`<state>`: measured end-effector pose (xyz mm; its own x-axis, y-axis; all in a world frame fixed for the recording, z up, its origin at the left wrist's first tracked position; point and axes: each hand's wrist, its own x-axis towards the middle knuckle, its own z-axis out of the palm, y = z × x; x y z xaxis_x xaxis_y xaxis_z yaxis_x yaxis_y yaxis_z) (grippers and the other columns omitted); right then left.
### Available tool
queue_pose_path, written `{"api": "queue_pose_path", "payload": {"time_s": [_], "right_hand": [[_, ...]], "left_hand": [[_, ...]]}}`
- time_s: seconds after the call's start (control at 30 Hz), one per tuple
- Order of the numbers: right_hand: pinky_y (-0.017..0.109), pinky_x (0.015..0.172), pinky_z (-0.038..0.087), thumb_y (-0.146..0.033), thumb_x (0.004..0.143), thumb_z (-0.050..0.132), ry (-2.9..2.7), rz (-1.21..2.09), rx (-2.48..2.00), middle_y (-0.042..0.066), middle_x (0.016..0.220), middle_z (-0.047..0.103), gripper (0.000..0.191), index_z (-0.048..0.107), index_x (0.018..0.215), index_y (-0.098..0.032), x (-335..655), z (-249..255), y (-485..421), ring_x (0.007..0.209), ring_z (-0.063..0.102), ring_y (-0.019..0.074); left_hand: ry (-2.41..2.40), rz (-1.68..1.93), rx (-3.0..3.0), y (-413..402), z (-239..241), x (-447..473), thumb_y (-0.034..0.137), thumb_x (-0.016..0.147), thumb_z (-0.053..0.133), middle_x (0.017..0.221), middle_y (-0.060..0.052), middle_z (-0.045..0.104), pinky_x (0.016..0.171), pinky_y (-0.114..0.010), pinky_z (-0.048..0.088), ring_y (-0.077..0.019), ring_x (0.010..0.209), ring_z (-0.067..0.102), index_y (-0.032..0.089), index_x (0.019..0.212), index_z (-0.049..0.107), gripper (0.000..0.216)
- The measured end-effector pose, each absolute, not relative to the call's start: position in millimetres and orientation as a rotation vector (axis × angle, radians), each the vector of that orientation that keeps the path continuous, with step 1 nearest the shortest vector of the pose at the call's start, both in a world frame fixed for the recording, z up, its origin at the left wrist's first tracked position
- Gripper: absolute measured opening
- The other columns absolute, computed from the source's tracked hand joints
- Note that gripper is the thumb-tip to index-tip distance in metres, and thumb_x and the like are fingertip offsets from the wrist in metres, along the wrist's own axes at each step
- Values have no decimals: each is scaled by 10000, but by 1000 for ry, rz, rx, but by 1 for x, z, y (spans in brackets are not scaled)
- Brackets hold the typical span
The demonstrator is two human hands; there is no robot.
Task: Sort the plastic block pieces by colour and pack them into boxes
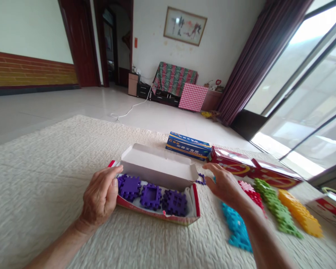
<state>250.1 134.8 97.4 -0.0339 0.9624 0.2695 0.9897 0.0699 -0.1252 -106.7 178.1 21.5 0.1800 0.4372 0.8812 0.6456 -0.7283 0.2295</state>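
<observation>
An opened cardboard box (156,216) sits on the quilted cover in front of me, its white lid (159,160) tipped back. Inside lie purple interlocking plastic pieces (150,195), some with square holes. My left hand (100,192) is at the box's left end, fingers stretched out; it seems to touch the edge. To the right of the lid, my right hand (220,183) is open, thumb and fingers apart. Just beside its fingertips is another purple piece (202,179), partly hidden by the lid. Blue interlocking pieces (236,226) lie below my right forearm, partly covered by it.
Rows of red (252,192), green (277,209) and yellow pieces (299,213) lie to the right. Behind them stand a blue box (188,146) and dark red boxes (232,162). A white-and-red box (330,209) is at the far right. The quilted cover (53,160) extends left.
</observation>
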Motion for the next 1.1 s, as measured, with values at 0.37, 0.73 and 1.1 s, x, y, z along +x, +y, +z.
{"api": "queue_pose_path", "payload": {"time_s": [0.37, 0.73, 1.1], "right_hand": [[393, 911, 373, -58, 747, 441, -2094, 64, -2348, 143, 1318, 524, 532, 470, 1270, -152, 266, 38, 161, 1212, 465, 275], [410, 831, 471, -251, 826, 491, -2055, -189, -2184, 202, 1149, 626, 420, 553, 1207, -84, 271, 80, 148, 1009, 622, 316], [351, 893, 480, -187, 791, 552, -2343, 217, -1324, 107, 1139, 630, 360, 579, 1149, -152, 95, 123, 132, 1016, 603, 213]], "left_hand": [[-1053, -1579, -2260, 179, 20, -107, 75, 856, 421, 1062, -121, 651, 933, -417, 451, -243, 1048, 582, 134, 1207, 538, 374], [-1084, -1589, -2249, 178, 21, -105, 74, 858, 413, 1065, -103, 645, 937, -388, 455, -219, 1050, 571, 154, 1226, 514, 389], [-1076, -1629, -2254, 177, 21, -105, 105, 877, 390, 1080, -105, 648, 953, -400, 448, -221, 1062, 570, 158, 1245, 504, 389]]}}
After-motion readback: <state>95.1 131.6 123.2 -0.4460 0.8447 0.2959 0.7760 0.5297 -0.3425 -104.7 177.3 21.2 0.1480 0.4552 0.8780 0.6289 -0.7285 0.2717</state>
